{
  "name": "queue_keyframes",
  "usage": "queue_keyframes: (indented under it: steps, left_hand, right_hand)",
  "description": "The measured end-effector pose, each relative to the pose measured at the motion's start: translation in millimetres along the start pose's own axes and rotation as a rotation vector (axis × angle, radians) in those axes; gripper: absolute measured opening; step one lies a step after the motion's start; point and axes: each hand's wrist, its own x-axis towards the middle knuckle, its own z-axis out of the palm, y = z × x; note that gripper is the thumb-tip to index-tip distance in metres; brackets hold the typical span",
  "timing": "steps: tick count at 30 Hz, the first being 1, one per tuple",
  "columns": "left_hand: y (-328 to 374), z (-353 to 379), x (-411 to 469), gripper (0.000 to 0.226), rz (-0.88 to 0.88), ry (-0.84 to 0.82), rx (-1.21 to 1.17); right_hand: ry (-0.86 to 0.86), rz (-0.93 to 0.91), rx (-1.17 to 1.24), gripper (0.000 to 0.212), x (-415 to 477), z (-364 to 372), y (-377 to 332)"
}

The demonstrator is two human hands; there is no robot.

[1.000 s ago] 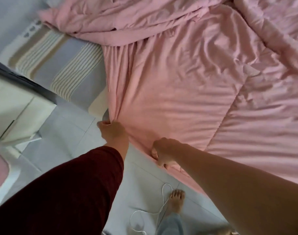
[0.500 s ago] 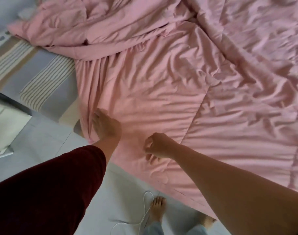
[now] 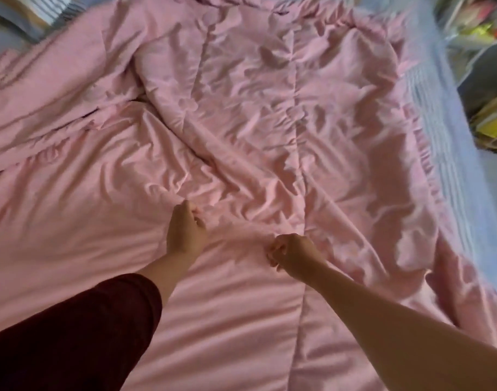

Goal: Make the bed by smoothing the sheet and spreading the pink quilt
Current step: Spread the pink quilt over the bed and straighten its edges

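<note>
- The pink quilt (image 3: pixel 269 122) lies rumpled across the bed, covering most of the pale sheet (image 3: pixel 445 114).
- On it the left hand (image 3: pixel 185 232) and right hand (image 3: pixel 293 255) sit curled; I cannot tell whether they grasp fabric.
- Blurred shelves (image 3: pixel 484 52) hold colourful clutter.

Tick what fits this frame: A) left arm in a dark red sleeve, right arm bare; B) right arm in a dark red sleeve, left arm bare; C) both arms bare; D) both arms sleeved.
A: a dark red sleeve covers the forearm behind the left hand, while the arm behind the right hand is bare; both hands are on the pink quilt.
</note>
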Motion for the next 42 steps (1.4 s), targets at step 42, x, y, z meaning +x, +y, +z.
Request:
queue_keyframes:
  steps: [42]
  left_hand:
    - [365, 338, 6, 0.096, 0.698, -0.694, 0.441]
  right_hand:
    - [0.76, 0.525, 0.428, 0.051, 60, -332, 353]
